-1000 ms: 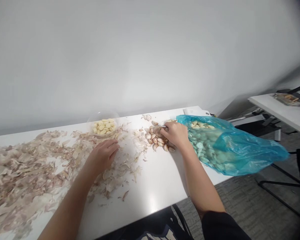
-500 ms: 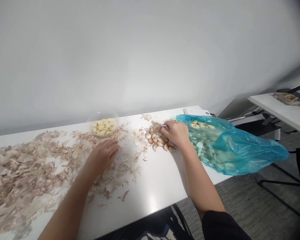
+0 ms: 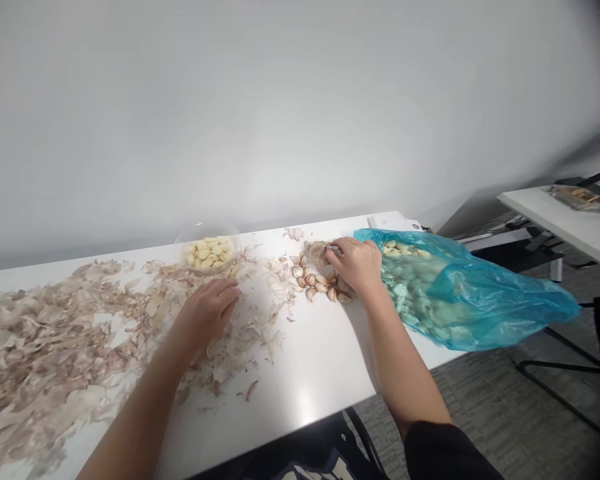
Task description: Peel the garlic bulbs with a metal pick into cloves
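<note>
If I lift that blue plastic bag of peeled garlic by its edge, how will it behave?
The thin blue plastic bag looks floppy, so it will probably sag rather than hold its shape. The peeled garlic cloves look loose and may shift or spill, and they could make it fairly heavy.

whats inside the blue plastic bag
The blue plastic bag holds peeled garlic cloves at its mouth, with more pale cloves showing through the film. The plastic hides how many there are and what lies deepest.

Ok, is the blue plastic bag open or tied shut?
The blue plastic bag is open: no knot shows, and peeled garlic cloves lie exposed at its mouth, beside the right hand.
</note>
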`<state>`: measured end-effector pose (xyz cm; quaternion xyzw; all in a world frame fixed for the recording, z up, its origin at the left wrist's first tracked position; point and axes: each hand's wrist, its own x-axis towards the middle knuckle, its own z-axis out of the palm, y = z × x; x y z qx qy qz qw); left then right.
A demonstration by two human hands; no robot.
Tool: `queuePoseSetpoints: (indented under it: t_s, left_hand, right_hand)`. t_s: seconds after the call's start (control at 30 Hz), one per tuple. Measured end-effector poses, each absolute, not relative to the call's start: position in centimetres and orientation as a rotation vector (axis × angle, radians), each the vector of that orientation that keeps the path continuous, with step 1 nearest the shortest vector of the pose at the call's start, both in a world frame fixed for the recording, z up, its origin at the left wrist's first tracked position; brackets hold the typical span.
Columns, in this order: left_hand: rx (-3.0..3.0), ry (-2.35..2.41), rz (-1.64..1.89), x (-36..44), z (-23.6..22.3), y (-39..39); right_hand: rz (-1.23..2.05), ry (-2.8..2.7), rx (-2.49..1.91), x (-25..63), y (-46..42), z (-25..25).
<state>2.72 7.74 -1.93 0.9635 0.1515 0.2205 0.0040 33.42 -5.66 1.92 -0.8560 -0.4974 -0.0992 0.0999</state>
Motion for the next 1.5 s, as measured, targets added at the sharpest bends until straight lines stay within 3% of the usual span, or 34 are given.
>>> queuePoseSetpoints:
  t_s: [0.2,0.47,0.63,0.97,1.5]
  left_hand:
    - [2.972,0.466,0.736,3.0,-1.8,7.4]
    - [2.742,0.469,0.895,3.9,-1.0,6.2]
    - [2.660,0.399,0.902,4.2,-0.2,5.8]
    - [2.584,0.431,0.712,3.9,-0.7,5.8]
    - [2.509,0.523,0.746,4.6,-1.1,5.1]
  right_hand:
    - [-0.295,-1.442,-2.335,32.7,-5.6,1.9]
    - [-0.090,-2.007,-1.909,27.3,-4.3,0.8]
    - [-0.363,-2.181,-1.483,23.1,-3.3,-1.6]
    - [-0.029,-2.154,-1.568,25.4,-4.5,-0.4]
    - [-0.127,-2.371,-1.492,25.3,-4.3,-1.6]
